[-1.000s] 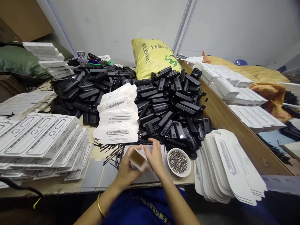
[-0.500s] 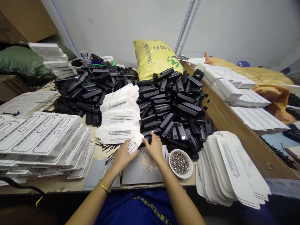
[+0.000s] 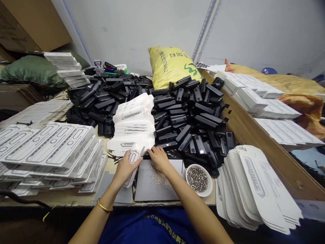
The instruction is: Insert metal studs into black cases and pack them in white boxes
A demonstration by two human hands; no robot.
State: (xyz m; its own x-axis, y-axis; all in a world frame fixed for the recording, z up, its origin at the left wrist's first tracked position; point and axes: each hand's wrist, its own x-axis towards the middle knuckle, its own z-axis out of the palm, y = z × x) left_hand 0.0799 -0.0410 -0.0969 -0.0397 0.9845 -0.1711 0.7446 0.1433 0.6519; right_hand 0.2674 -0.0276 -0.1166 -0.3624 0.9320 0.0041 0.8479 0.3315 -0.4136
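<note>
My left hand (image 3: 124,170) is wrapped round a narrow white printed carton (image 3: 134,156), which stands tilted in front of a pile of flat white cartons (image 3: 135,130). At the carton's raised right end, the fingers of my right hand (image 3: 159,159) are bent together beside an end flap. Something dark shows by those fingertips, but what they pinch is largely hidden. Beneath the right hand lies a grey board (image 3: 152,189) strewn with small pale bits. To its right stands a white bowl (image 3: 209,184) of small metal pieces.
Heaps of black handheld devices (image 3: 177,112) cover the back of the table. Boxed cartons (image 3: 50,142) are stacked at left, flat cartons (image 3: 261,176) at right. A yellow sack (image 3: 172,67) rests against the wall. A wooden board (image 3: 269,142) edges the right side, with more white boxes (image 3: 264,105) beyond.
The carton has come left and nearer with my left hand and now shows more of its length. My right hand has shifted slightly left to its end; the black device by its fingers is now mostly hidden.
</note>
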